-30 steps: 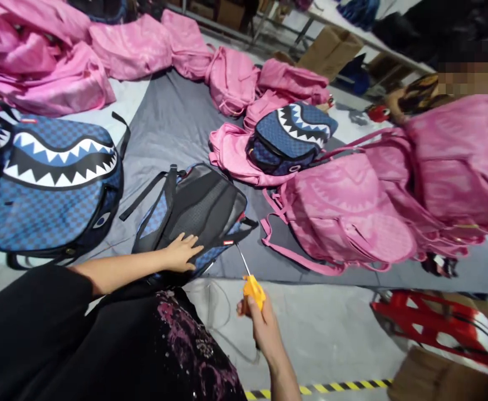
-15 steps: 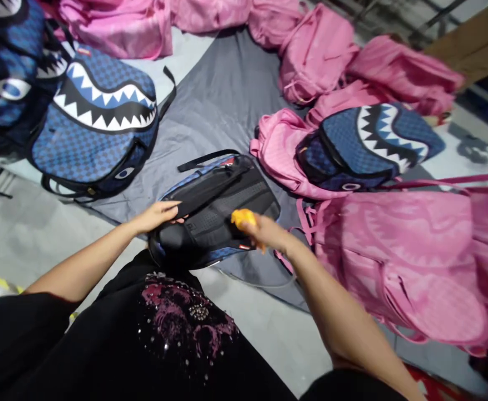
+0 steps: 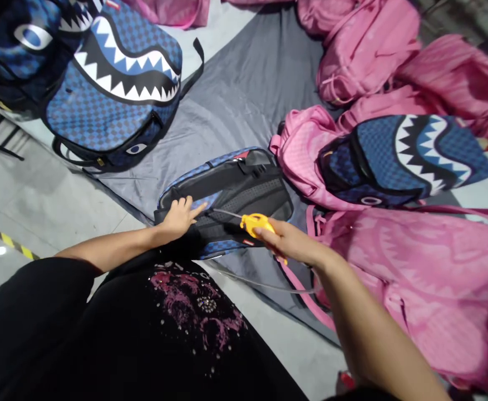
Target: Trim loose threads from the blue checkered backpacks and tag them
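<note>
In the head view, the left forearm comes in from eight o'clock. The left hand (image 3: 179, 219) lies palm down over the black-backed backpack (image 3: 264, 195), on its near left part; its fingers are somewhat spread, the index reaching toward three o'clock, though whether they pinch any fabric I cannot tell. The right forearm slants in from four o'clock, and the right hand's (image 3: 287, 239) fingers are wrapped around a yellow-handled tool (image 3: 258, 224), whose thin rod points toward nine o'clock and ends just beside the left index fingertip.

The backpack lies strap side up at the near edge of the table (image 3: 235, 106), which is spread with grey cloth. Around it, a blue checkered backpack (image 3: 112, 120) with a shark mouth sits at ten o'clock. Close by at two o'clock is a small pink backpack (image 3: 304, 147), touching a blue shark bag (image 3: 377, 161) farther right. A large pink backpack (image 3: 427, 278) at four o'clock crowds the right forearm, which covers part of it. A pale cord (image 3: 264, 285) runs at five o'clock, below the right hand.
</note>
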Action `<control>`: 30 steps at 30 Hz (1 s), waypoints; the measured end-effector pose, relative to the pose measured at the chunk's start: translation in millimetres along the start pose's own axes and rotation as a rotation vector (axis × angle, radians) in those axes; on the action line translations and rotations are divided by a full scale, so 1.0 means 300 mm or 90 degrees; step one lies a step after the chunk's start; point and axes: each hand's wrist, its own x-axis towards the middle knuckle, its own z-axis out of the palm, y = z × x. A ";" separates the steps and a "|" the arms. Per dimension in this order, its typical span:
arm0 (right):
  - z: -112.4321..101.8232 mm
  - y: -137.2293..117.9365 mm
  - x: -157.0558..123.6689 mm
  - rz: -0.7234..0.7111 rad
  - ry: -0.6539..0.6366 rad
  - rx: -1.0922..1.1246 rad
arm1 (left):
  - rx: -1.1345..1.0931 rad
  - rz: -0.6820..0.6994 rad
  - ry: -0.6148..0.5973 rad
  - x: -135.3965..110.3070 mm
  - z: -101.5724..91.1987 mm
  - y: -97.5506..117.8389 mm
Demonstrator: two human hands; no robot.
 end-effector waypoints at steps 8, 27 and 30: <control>0.023 0.129 -0.135 0.174 0.078 -0.154 | 0.144 0.348 -0.063 -0.121 0.145 0.134; 0.214 0.255 -0.371 0.249 0.247 0.027 | -0.051 0.142 -0.142 -0.054 0.218 0.218; 0.295 0.240 -0.377 0.249 0.271 -0.042 | 0.070 0.223 -0.124 -0.087 0.268 0.278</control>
